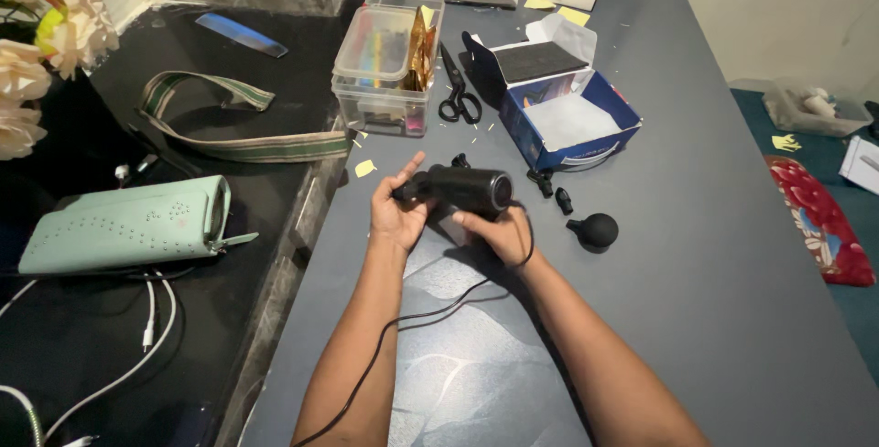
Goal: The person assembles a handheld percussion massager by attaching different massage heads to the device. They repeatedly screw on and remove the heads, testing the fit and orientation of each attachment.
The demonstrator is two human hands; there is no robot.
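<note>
both hands [400, 213] [499, 232] clasp massager [467, 188], already out of box [568, 113]; ball head [596, 230] lies right of grip, unattached.

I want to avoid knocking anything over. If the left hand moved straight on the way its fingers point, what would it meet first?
The left hand points up and away across the table. Probably the scissors come first, with the clear plastic box just beside that line; depth is hard to judge from one view.
</note>
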